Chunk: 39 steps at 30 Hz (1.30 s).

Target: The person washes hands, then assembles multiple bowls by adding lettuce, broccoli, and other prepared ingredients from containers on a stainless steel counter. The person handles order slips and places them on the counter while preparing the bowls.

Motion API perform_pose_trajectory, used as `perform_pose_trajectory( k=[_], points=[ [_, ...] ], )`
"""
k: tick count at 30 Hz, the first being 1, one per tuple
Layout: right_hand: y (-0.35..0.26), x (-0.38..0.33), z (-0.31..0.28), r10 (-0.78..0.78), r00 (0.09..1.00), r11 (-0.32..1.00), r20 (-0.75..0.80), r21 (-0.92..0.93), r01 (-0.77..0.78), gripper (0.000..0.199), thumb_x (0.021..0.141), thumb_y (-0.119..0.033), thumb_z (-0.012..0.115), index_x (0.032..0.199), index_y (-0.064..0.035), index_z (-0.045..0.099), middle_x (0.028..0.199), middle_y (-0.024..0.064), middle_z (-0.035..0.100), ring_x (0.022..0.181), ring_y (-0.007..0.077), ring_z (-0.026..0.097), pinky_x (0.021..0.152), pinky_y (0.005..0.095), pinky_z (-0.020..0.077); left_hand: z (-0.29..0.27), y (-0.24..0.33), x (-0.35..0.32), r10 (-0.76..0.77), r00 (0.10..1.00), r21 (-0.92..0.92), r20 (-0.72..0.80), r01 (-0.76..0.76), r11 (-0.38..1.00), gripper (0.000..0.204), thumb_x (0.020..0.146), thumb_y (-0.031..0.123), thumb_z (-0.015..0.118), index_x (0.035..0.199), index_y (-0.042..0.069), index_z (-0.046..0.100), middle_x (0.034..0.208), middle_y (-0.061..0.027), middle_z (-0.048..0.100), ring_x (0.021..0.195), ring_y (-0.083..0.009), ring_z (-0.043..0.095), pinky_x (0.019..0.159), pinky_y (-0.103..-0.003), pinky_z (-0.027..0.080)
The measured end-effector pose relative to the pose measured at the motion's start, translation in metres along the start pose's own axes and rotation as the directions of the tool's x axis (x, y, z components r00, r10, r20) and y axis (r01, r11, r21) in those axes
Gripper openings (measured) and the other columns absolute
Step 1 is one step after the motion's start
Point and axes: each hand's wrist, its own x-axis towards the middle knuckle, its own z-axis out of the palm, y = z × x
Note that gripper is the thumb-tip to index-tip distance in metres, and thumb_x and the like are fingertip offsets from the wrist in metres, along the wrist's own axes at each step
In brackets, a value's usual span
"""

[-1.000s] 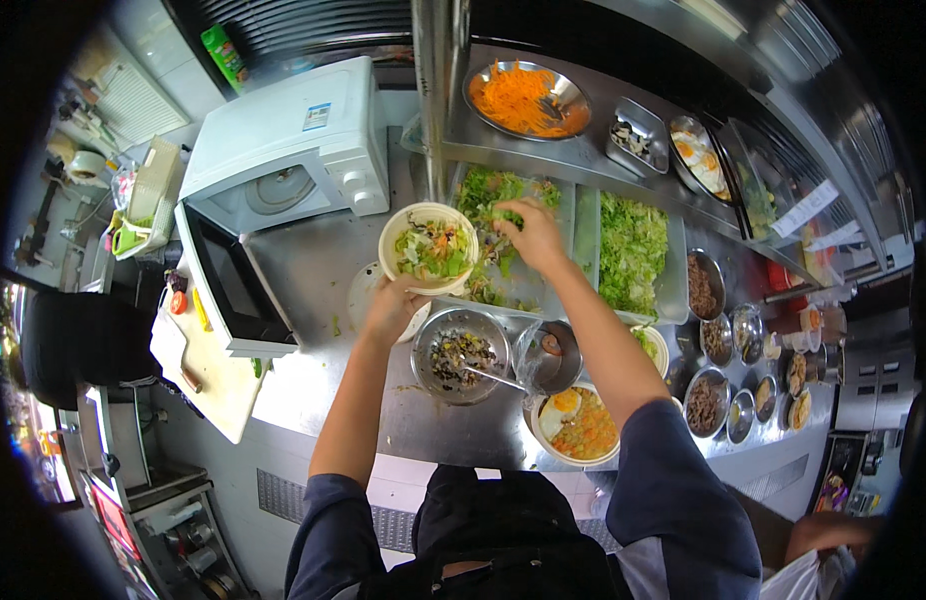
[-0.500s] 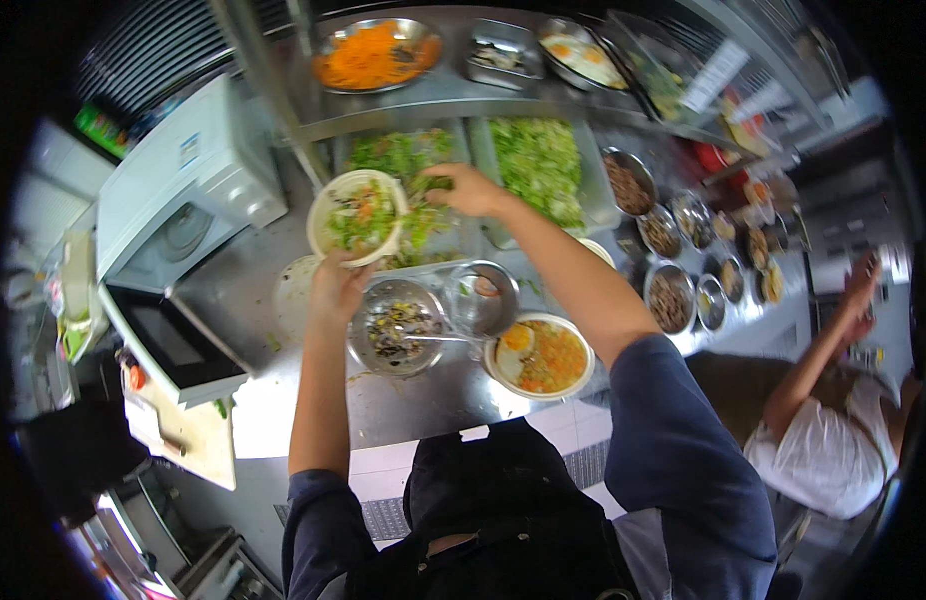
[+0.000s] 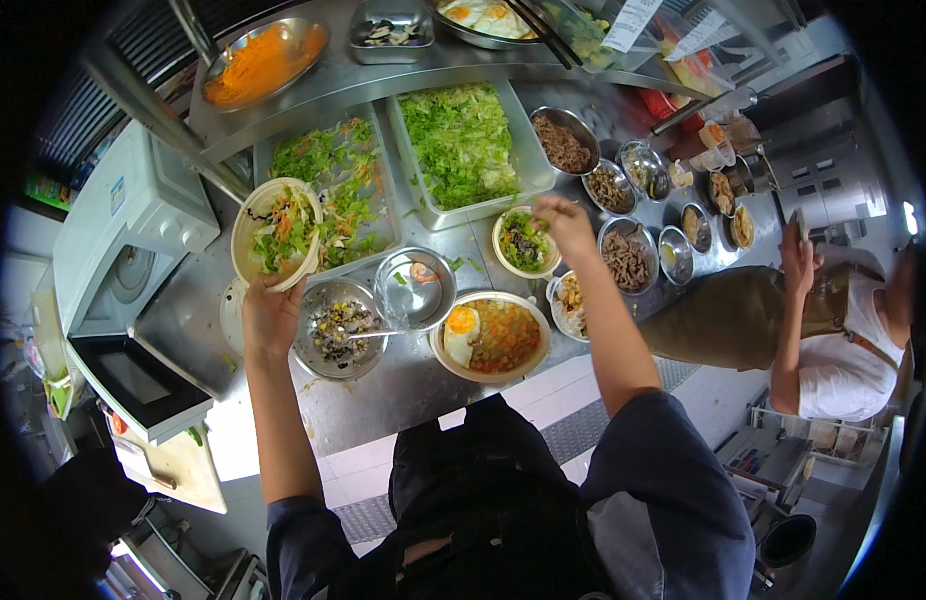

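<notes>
A pale round bowl (image 3: 247, 243) of mixed salad is gripped at its near rim by the left hand (image 3: 271, 315), tilted beside the near left corner of a clear tray (image 3: 386, 200) of dressed greens; the right hand (image 3: 566, 228) is held with curled fingers at the right edge of a smaller salad bowl (image 3: 498, 243), and whether anything is pinched there cannot be told; a soup bowl (image 3: 488, 378) topped with a fried egg is set nearer the counter edge, beside a steel bowl (image 3: 359, 364).
</notes>
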Motion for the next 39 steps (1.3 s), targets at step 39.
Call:
perform_pose_trajectory(
  k=[39],
  points=[
    [-0.05,-0.011,0.002,-0.357,0.914,0.922,0.192,-0.087,0.378,0.016,0.083,0.001,0.065,0.099,-0.0024,0.064,0.089,0.0023,0.067,0.075,0.009,0.06,0.062,0.0226,0.0478,-0.012,-0.009,-0.046,0.061,0.994,0.047,-0.092,-0.057,0.997,0.047,0.088,0.007,0.044,0.133,-0.004,0.034,0.129,-0.0208,0.049,0.111,-0.0311,0.058,0.094,-0.039,0.052]
  ],
)
